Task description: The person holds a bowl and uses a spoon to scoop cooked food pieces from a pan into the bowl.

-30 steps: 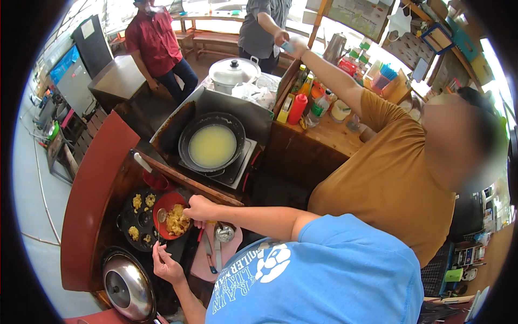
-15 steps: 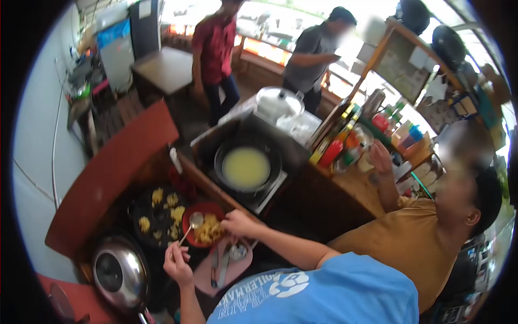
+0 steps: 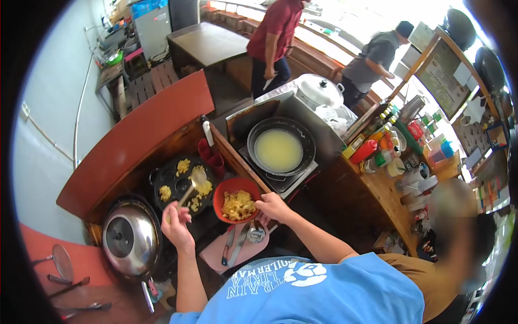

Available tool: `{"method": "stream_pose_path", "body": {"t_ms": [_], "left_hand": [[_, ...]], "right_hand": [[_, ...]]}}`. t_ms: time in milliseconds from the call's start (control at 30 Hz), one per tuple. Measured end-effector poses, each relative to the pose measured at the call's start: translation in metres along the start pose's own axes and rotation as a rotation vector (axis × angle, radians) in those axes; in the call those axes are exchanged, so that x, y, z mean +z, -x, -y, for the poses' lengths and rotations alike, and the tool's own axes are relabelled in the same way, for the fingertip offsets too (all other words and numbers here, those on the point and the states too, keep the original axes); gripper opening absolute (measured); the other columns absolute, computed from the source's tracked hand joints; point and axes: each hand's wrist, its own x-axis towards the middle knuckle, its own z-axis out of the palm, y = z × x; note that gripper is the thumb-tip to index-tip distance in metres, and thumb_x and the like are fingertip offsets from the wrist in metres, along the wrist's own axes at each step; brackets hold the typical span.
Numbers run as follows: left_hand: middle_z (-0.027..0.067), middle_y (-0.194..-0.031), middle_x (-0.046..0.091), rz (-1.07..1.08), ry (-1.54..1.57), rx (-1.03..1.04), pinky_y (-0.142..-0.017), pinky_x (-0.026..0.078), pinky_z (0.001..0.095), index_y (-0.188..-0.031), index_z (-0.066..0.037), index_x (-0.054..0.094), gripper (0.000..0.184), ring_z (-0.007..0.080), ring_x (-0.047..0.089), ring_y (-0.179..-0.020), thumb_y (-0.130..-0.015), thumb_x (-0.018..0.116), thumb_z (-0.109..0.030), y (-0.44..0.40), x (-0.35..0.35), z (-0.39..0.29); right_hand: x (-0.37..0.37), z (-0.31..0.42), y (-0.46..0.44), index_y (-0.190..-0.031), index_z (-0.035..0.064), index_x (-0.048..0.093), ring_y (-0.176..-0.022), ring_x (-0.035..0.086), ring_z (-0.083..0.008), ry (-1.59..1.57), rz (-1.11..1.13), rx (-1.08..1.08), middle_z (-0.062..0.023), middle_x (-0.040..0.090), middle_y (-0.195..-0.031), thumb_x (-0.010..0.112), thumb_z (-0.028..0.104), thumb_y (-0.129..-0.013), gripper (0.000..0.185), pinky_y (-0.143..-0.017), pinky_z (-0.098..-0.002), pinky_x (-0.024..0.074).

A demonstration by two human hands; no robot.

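My left hand (image 3: 177, 227) grips the handle of a spoon (image 3: 198, 178); its bowl is over a black pan with round hollows (image 3: 169, 176). Clumps of yellow food (image 3: 183, 166) sit in several of the hollows. My right hand (image 3: 273, 208) is closed on the right side of a red bowl (image 3: 217, 201), which is tilted beside the pan. More chunky yellow food (image 3: 239, 205) lies inside it. Below the bowl, a pink cutting board (image 3: 213, 252) holds knives (image 3: 237, 244) and a shiny round object (image 3: 257, 233) that I cannot make out.
Behind the bowl, a wok of pale yellow liquid (image 3: 278, 150) stands on a stove. A domed metal lid (image 3: 120, 236) is at left. Bottles (image 3: 363, 150) crowd the right counter. A person in brown (image 3: 404, 272) is close on my right; two people (image 3: 272, 40) stand beyond the stove.
The spoon has moved from over the red bowl to over the pan. The view has shifted, and the person in brown has lowered the raised hand.
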Motion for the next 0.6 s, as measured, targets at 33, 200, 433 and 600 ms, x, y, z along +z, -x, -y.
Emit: {"method": "stream_pose_path", "body": {"t_ms": [33, 200, 433, 600], "left_hand": [[0.0071, -0.077, 0.068, 0.007, -0.029, 0.044, -0.055, 0.045, 0.0242, -0.109, 0.001, 0.065, 0.024, 0.0096, 0.056, -0.059, -0.106, 0.057, -0.021, -0.018, -0.002, 0.007], [0.0095, -0.079, 0.073, -0.108, -0.61, 0.295, -0.061, 0.053, 0.028, -0.112, 0.002, 0.072, 0.028, 0.0119, 0.067, -0.064, -0.103, 0.061, -0.022, -0.071, -0.011, 0.022], [0.0107, -0.078, 0.073, 0.023, -0.806, 0.41, -0.063, 0.055, 0.033, -0.112, -0.001, 0.073, 0.028, 0.0187, 0.069, -0.064, -0.103, 0.057, -0.023, -0.1, -0.006, 0.076], [0.0159, -0.086, 0.075, -0.029, -0.926, 0.54, -0.071, 0.057, 0.0411, -0.112, -0.004, 0.073, 0.025, 0.0305, 0.074, -0.074, -0.101, 0.057, -0.019, -0.12, -0.001, 0.087]], "right_hand": [[-0.003, 0.002, 0.002, -0.102, -0.0179, 0.06, -0.053, 0.07, -0.0271, 0.02, -0.006, 0.012, -0.0198, 0.067, -0.068, 0.055, 0.013, -0.094, 0.032, -0.044, -0.0373, 0.059], [-0.012, -0.007, 0.011, -0.092, -0.0096, 0.058, -0.049, 0.067, -0.023, -0.016, 0.003, 0.03, -0.0187, 0.068, -0.069, 0.055, 0.013, -0.095, 0.024, -0.041, -0.0359, 0.0562], [-0.019, -0.006, 0.018, -0.103, -0.01, 0.064, -0.049, 0.065, -0.0187, -0.073, 0.009, 0.042, -0.016, 0.068, -0.071, 0.051, 0.013, -0.094, 0.027, -0.045, -0.0307, 0.0571], [-0.019, -0.011, 0.013, -0.101, -0.0104, 0.063, -0.049, 0.066, -0.0187, -0.083, 0.007, 0.049, -0.0148, 0.067, -0.07, 0.053, 0.013, -0.093, 0.027, -0.045, -0.0306, 0.0567]]}}
